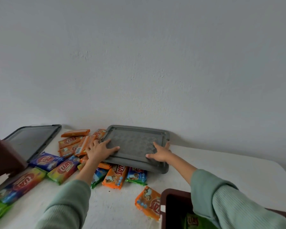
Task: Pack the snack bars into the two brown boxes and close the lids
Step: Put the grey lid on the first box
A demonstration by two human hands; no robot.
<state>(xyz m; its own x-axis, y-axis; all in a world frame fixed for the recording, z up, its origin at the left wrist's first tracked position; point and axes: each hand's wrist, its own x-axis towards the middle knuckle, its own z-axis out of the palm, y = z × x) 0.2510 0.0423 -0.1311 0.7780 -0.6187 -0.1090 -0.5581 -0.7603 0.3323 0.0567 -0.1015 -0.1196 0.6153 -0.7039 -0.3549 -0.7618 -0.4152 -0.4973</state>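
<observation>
A grey lid [135,142] lies tilted at the back of the table, its near edge propped on several snack bars [116,176]. My left hand [100,150] rests spread on the lid's left edge, and my right hand [160,153] rests spread on its right part, fingers reaching the right rim. Orange, blue and green snack bars [64,169] are scattered left of the lid, and one orange bar [149,202] lies near a brown box [170,194] at the lower right. A green bar [192,220] shows inside that box. Another brown box [5,159] stands at the left edge, blurred.
A second grey lid [33,141] lies flat at the back left, next to the left brown box. The white table [229,167] meets a plain wall [139,63] right behind the lids. My right sleeve covers part of the lower right box.
</observation>
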